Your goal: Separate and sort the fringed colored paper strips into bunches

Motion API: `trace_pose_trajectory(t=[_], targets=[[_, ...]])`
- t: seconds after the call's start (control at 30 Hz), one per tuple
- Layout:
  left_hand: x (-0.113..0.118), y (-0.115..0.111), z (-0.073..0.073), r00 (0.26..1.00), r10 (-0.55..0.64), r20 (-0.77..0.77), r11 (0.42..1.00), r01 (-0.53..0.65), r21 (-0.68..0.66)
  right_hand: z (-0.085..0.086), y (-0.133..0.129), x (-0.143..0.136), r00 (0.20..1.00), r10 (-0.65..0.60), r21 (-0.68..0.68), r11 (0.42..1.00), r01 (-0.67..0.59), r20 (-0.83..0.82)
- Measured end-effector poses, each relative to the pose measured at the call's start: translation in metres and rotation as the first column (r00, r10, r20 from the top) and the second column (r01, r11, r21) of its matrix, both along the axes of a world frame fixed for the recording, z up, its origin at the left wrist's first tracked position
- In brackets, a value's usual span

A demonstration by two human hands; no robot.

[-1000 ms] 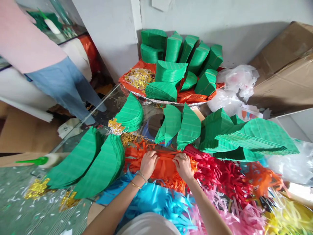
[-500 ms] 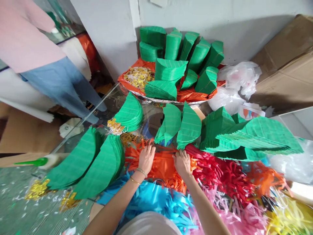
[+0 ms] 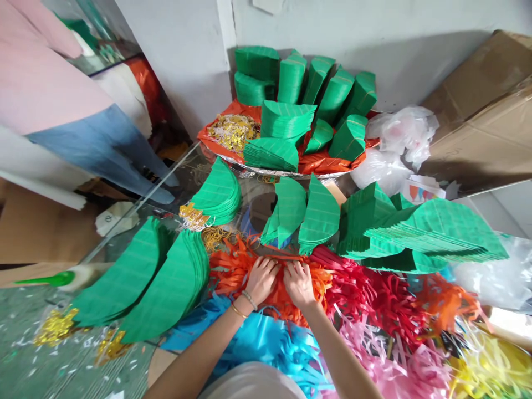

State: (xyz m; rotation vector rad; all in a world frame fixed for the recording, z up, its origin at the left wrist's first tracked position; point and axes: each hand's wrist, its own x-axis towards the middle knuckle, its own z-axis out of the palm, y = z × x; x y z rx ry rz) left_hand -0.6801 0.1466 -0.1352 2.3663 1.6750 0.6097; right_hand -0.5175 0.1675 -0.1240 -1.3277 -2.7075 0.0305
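Orange fringed paper [image 3: 233, 269] lies in front of me on the glass table. My left hand [image 3: 262, 280] and my right hand [image 3: 299, 282] are close together at its upper edge, both with fingers bent and pressed round the orange paper. Bracelets circle the left wrist. Just beyond the hands stand two green folded paper pieces [image 3: 320, 216]. Blue fringed paper [image 3: 266, 338] lies nearer my body, and red fringed paper [image 3: 374, 293] is to the right of my right hand.
Green stacks with gold tags [image 3: 170, 293] lie at the left, near a green-tipped bottle [image 3: 77, 277]. Behind is a red-lined tray [image 3: 220, 149] of green bundles. More green stacks [image 3: 436, 227], pink fringe [image 3: 378, 354] and a cardboard box [image 3: 477, 111] are at right. A person [image 3: 62, 83] stands at left.
Both hands have moved closer together along the orange paper's upper edge. The smooth orange sheet between them is now gathered, with more loose strips showing.
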Motion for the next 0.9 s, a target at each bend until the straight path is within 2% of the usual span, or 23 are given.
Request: trace_pose_trajectory(t=[0.17,0.33,0.5,0.63,0.9], targets=[[-0.004,-0.002,0.0,0.999,0.032,0.029,0.999,-0.032,-0.006,-0.002,0.003,0.001,0.999,-0.039,0.003,0.999,0.039,-0.038],[-0.006,-0.001,-0.001,0.997,0.063,0.04,0.998,-0.062,-0.023,-0.001,0.004,0.005,0.997,-0.026,-0.027,0.999,0.024,-0.066],[-0.011,0.007,0.005,0.985,0.172,0.02,0.984,-0.171,-0.051,0.0,0.012,0.013,0.985,-0.167,-0.055,0.985,0.164,-0.052],[-0.018,0.013,0.011,0.967,0.255,-0.013,0.964,-0.256,-0.07,0.001,0.016,0.013,0.973,-0.229,-0.067,0.971,0.228,-0.004],[-0.03,0.015,0.014,0.963,0.267,-0.046,0.958,-0.27,-0.093,0.006,0.021,0.007,0.958,-0.276,-0.08,0.956,0.282,0.074]])
